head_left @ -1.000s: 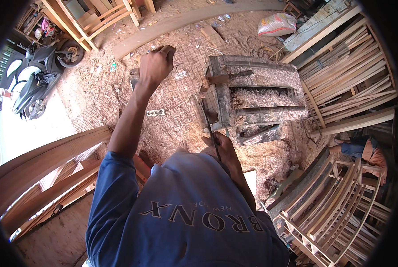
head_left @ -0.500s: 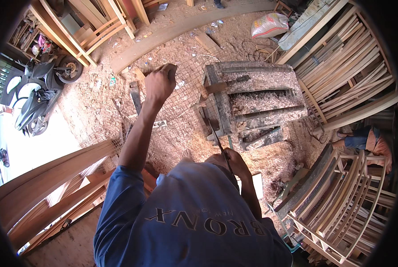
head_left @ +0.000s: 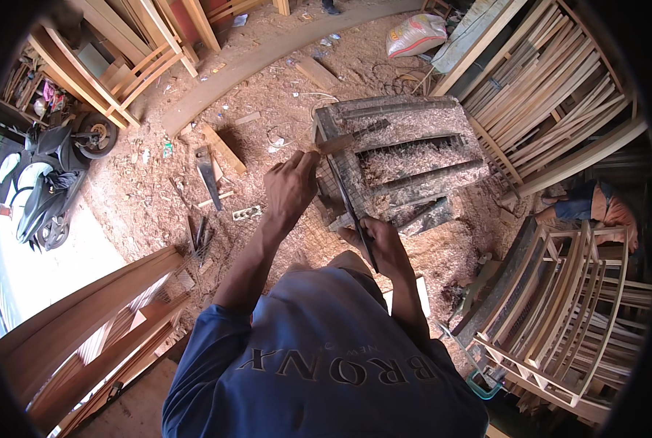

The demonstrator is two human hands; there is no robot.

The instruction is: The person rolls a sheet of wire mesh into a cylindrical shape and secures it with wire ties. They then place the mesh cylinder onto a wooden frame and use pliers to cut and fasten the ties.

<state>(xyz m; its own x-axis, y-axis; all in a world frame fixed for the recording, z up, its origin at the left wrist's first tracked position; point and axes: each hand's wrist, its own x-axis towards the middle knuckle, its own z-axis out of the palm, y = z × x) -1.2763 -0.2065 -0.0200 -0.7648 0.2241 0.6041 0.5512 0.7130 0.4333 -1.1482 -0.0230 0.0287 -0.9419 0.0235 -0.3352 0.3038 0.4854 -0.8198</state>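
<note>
My right hand [head_left: 384, 246], below the near left corner of the low wooden bench [head_left: 406, 168], is closed round a long, thin, dark strip [head_left: 349, 198]. The strip slants up and left from the hand along the bench's edge; seen nearly edge-on, its kind cannot be told. My left hand [head_left: 291, 191] is closed in front of me, left of the strip's upper end. What its fingers hold is hidden. On the bench's left side lies a tool with a wooden handle and dark blade [head_left: 373, 129]. Wood shavings cover much of the bench top.
A handsaw [head_left: 209, 179] and a wooden block [head_left: 224, 150] lie on the shaving-strewn floor at left. Long boards [head_left: 85, 303] rise at lower left. A slatted wooden frame [head_left: 559, 306] stands at right, near another person [head_left: 596, 208]. A motorcycle [head_left: 37, 175] is parked far left.
My left hand has come back toward me and right, nearer the strip. The dark brown piece that showed at its fist is now hidden. My right hand keeps its grip; the view has shifted.
</note>
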